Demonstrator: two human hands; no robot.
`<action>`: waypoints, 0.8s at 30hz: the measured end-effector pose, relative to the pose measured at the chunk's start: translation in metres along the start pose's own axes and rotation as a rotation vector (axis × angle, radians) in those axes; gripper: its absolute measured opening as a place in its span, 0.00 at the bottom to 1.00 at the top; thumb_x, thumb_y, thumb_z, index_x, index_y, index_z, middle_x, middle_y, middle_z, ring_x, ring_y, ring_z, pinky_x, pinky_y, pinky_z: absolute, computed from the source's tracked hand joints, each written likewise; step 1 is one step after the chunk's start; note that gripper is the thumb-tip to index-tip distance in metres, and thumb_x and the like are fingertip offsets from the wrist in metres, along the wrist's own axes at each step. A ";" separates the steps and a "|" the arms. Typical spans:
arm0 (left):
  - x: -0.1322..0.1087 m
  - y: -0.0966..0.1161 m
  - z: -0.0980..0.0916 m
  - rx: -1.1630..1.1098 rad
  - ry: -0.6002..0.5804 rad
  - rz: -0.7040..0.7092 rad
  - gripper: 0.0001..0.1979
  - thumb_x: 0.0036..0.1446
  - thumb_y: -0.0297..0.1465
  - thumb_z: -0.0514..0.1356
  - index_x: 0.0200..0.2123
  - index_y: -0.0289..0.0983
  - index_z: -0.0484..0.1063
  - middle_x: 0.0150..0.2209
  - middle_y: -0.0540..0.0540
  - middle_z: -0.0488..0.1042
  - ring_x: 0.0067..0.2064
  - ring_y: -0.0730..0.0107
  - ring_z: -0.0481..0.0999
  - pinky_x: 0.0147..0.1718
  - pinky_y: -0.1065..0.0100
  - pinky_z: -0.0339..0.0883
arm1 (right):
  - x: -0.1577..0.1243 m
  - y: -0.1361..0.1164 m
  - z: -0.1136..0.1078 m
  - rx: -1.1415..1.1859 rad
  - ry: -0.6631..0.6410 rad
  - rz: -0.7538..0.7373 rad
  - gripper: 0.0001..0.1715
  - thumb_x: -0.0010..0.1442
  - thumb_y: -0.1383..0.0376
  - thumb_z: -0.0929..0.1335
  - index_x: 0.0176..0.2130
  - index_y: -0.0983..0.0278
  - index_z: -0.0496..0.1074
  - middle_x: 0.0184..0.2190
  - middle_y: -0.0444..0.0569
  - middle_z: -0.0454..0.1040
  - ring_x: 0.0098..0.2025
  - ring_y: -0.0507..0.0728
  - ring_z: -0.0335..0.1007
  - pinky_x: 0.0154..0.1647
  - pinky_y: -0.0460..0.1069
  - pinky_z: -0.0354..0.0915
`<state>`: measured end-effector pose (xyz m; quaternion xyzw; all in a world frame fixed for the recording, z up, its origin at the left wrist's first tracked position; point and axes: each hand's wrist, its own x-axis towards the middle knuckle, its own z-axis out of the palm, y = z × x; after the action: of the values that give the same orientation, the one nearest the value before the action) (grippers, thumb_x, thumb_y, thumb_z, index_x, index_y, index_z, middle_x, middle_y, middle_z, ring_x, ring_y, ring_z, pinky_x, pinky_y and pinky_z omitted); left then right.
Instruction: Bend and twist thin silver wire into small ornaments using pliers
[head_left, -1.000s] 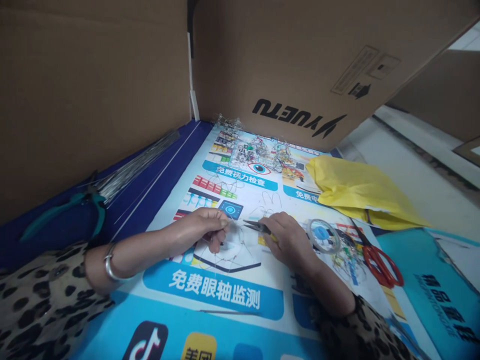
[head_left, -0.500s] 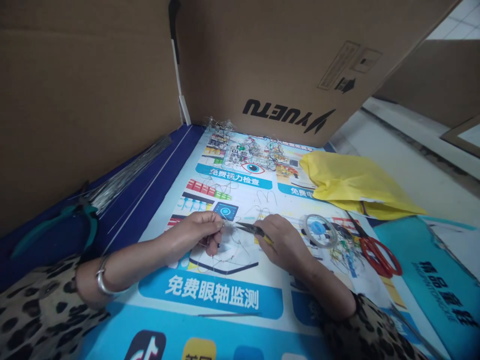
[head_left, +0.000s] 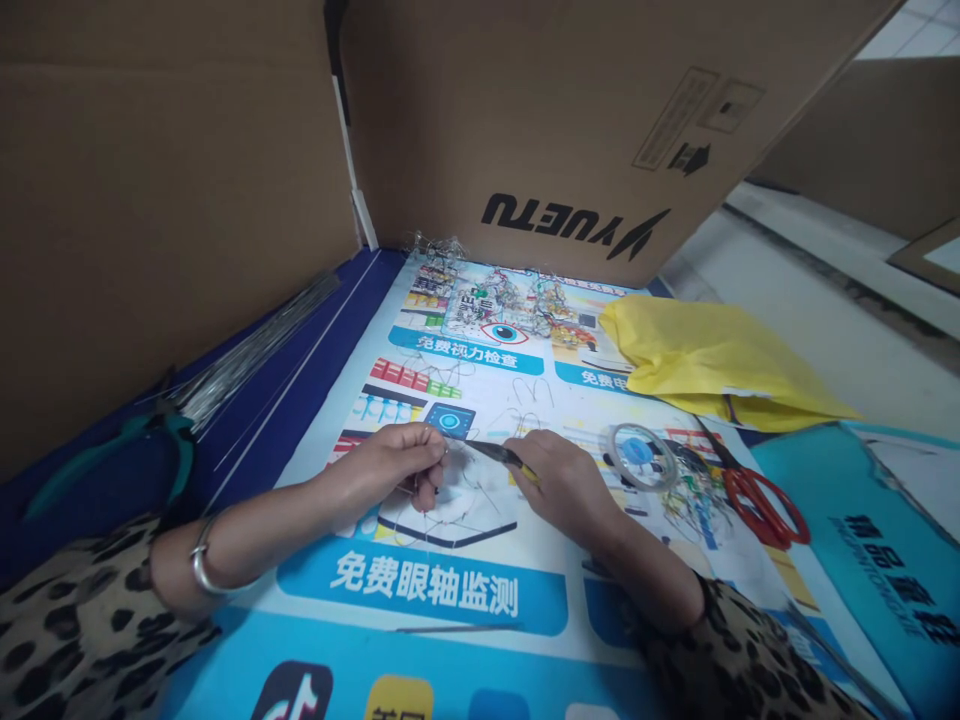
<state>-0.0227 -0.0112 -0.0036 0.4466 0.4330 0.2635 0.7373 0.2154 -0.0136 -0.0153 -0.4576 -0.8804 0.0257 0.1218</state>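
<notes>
My left hand (head_left: pixel 415 462) is closed in a pinch on a thin wire, parts of which loop below the fingers over the printed sheet. Wrapped round a pair of pliers (head_left: pixel 495 452) is my right hand (head_left: pixel 559 480); the pliers have dark, slim jaws and a yellow-and-black handle. The jaw tips point left and reach the fingertips of my left hand. Whether the jaws grip the wire is too small to tell. Between and below the hands, fine bent wire (head_left: pixel 469 510) lies over the sheet.
A bundle of straight wires (head_left: pixel 255 350) and teal-handled pliers (head_left: pixel 176 450) lie left. Tangled wire pieces (head_left: pixel 517 300) sit at the back near the cardboard (head_left: pixel 570 120). On the right are a clear tape roll (head_left: pixel 641 457), red scissors (head_left: pixel 765 505) and a yellow bag (head_left: pixel 720 360).
The pliers in my right hand have moved left, up to the left fingertips, and their jaws look closer together. My left hand stays almost where it was.
</notes>
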 end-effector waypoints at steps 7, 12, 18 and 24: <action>0.000 0.001 0.003 -0.019 0.001 0.024 0.11 0.55 0.37 0.58 0.28 0.35 0.64 0.24 0.52 0.71 0.21 0.77 0.70 0.25 0.72 0.62 | -0.001 0.000 -0.006 -0.033 0.015 0.035 0.10 0.60 0.64 0.61 0.40 0.63 0.70 0.33 0.50 0.72 0.37 0.55 0.66 0.36 0.47 0.59; 0.000 0.001 0.001 -0.037 0.029 0.050 0.09 0.56 0.36 0.57 0.29 0.36 0.64 0.26 0.52 0.71 0.22 0.78 0.70 0.23 0.74 0.60 | -0.001 0.003 -0.007 -0.008 0.014 0.036 0.11 0.61 0.63 0.61 0.40 0.64 0.69 0.34 0.51 0.70 0.38 0.56 0.63 0.39 0.50 0.59; 0.001 -0.001 0.000 -0.034 -0.006 0.067 0.10 0.57 0.36 0.57 0.29 0.35 0.64 0.26 0.52 0.70 0.23 0.78 0.70 0.25 0.74 0.61 | 0.003 0.002 -0.005 0.030 -0.006 0.024 0.10 0.59 0.63 0.63 0.40 0.65 0.69 0.35 0.52 0.70 0.39 0.57 0.63 0.41 0.51 0.58; 0.001 0.000 0.001 -0.028 -0.022 0.068 0.11 0.56 0.37 0.57 0.29 0.36 0.64 0.26 0.52 0.70 0.23 0.77 0.70 0.26 0.72 0.62 | 0.007 -0.004 -0.004 0.044 -0.007 0.024 0.10 0.61 0.62 0.62 0.38 0.63 0.69 0.33 0.49 0.71 0.37 0.55 0.65 0.36 0.48 0.59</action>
<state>-0.0216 -0.0112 -0.0038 0.4535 0.4056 0.2896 0.7389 0.2097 -0.0103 -0.0097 -0.4651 -0.8746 0.0479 0.1284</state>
